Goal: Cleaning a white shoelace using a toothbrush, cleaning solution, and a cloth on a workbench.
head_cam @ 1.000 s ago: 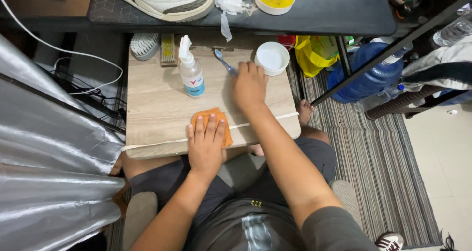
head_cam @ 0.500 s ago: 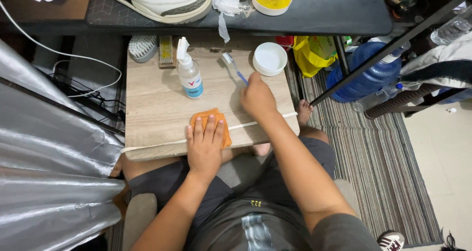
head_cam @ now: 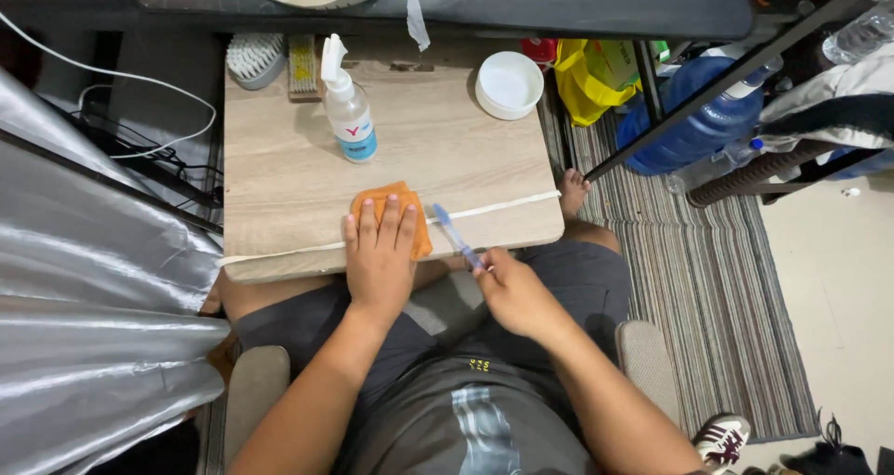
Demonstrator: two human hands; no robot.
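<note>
1. Left hand [head_cam: 380,256] lies flat and open on the orange cloth [head_cam: 396,212], mid-frame on the bench [head_cam: 279,177]; it looks soft and light.
2. Right hand [head_cam: 514,293] grips a thin blue brush [head_cam: 456,237] by its lower handle; likely stiff and light.

Counts on and around my board

I count one board [head_cam: 279,168], one orange cloth [head_cam: 391,200], one spray bottle [head_cam: 346,112], one white lid [head_cam: 509,84], two brushes [head_cam: 253,58] at the far edge, and one blue-handled brush [head_cam: 454,235]. Beside the board stand one yellow bag [head_cam: 596,79] and one big blue water jug [head_cam: 694,121]. My hands: two, left hand [head_cam: 380,256] and right hand [head_cam: 512,293].
</note>
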